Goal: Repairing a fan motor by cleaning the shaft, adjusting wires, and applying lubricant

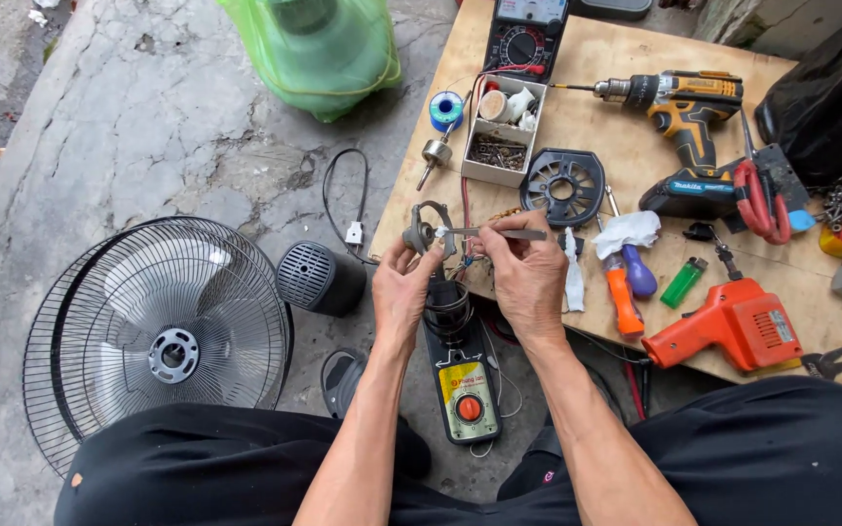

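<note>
Close below: black trousers, then fan control box (467,390) between knees. Left hand (403,290) pinching small grey motor part (419,235) at bench (596,146) edge; right hand (528,273), fingers closed on thin metal tool (501,234) touching it. Risk, probably: tool slipping, tearing thin wires (468,263), because part held in air only.

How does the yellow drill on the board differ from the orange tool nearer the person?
The yellow-and-black drill lies at the far side of the wooden board; the orange tool lies at the near edge. The drill has a bit fitted, pointing left, and a block-shaped base under its grip; the orange tool shows neither. The drill is two-coloured, the orange tool almost wholly orange. Both are pistol-shaped, lie on their sides, and are untouched by either hand.
</note>
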